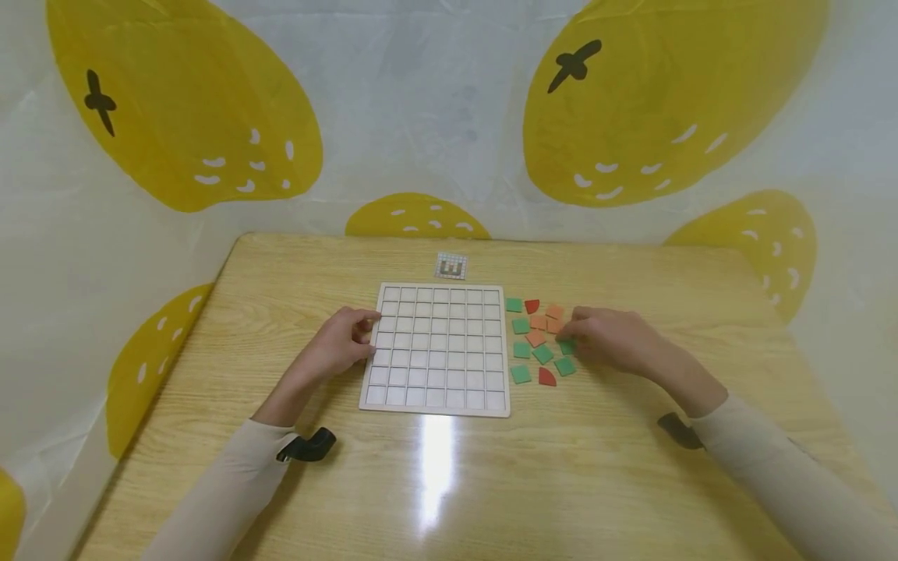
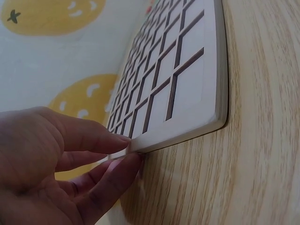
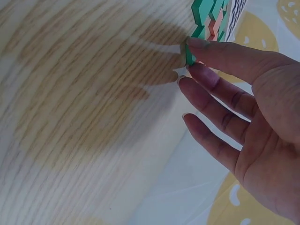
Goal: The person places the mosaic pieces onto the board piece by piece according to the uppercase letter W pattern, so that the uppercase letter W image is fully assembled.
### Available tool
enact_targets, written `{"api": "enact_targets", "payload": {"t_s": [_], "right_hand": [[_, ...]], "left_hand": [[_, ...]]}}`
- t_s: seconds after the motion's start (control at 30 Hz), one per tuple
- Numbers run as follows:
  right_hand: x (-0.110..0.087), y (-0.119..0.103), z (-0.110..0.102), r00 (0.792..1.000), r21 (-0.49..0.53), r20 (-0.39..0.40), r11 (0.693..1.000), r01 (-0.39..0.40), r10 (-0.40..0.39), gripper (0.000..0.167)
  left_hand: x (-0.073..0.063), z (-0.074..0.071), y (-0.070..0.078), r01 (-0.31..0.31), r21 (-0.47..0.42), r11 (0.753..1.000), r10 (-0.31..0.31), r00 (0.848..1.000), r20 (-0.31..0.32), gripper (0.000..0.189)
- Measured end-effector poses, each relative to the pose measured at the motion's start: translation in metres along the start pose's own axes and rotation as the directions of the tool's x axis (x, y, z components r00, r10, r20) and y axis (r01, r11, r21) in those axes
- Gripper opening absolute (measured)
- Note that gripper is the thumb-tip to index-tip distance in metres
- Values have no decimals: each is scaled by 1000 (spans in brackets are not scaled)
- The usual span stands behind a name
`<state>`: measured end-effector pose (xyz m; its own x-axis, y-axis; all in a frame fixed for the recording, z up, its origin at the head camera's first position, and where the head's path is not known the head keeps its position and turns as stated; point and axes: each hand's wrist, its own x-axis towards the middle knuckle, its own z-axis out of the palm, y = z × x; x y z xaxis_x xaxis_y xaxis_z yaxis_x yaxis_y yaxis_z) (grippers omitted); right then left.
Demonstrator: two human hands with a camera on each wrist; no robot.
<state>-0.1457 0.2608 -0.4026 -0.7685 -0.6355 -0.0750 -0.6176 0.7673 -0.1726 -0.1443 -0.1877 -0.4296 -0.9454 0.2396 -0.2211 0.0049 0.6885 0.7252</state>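
Here at the wooden tabletop (image 1: 561,475), the right hand (image 1: 606,339) pinches a green square tile (image 1: 567,348) between thumb and forefinger, its other fingers spread loosely, right at the outer side of the loose pieces! Across the way, the left hand (image 1: 335,343) rests thumb and forefinger against the left edge of the pale grid board (image 1: 436,411), those two fingertips parted along the rim, and the board lies flat, its cells all white. Just beside its right edge, it's a scatter of green squares, orange squares (image 1: 535,338) touching in a cluster, and two red quarter-circles (image 1: 547,377), one high, one low; beyond the far edge sits a small patterned card (image 1: 450,266)
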Motion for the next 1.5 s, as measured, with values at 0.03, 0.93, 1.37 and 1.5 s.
{"api": "enact_targets", "payload": {"t_s": [0.03, 0.93, 1.37, 1.5], "right_hand": [[-1, 1, 0, 1000, -4, 1, 1000, 2, -2, 34], [2, 4, 0, 1000, 40, 2, 999, -3, 3, 22], [5, 6, 0, 999, -6, 40, 1000, -20, 20, 26], [8, 7, -1, 1000, 12, 25, 1000, -16, 16, 24]], "left_hand": [[0, 0, 0, -3, 3, 1000, 3, 1000, 2, 60], [5, -4, -1, -27, 6, 1000, 27, 1000, 15, 64], [5, 0, 4, 12, -7, 1000, -12, 1000, 8, 66], [4, 0, 4, 12, 0, 1000, -12, 1000, 8, 65]]}}
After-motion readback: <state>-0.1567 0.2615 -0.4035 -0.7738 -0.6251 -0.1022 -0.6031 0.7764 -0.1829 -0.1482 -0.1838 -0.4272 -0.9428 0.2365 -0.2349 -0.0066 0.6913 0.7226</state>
